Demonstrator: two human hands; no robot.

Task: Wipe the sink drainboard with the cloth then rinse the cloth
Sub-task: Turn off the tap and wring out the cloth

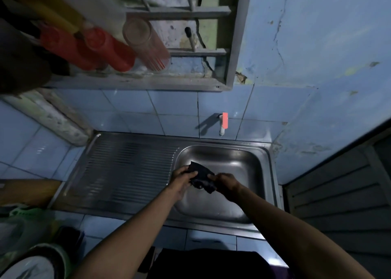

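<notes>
A dark, crumpled cloth (201,178) hangs over the steel sink basin (239,162), held between both hands. My left hand (181,181) grips its left side and my right hand (225,184) grips its right side. The ribbed steel drainboard (127,168) lies to the left of the basin, with nothing on it. A white tap with a red handle (223,123) sticks out of the tiled wall above the basin's back edge. No water stream is visible.
A shelf above holds red cups (110,50) and a clear glass (146,43). A green basket (27,213) and a plate (31,266) sit at lower left. A louvred panel (338,194) stands at right. Blue tiles surround the sink.
</notes>
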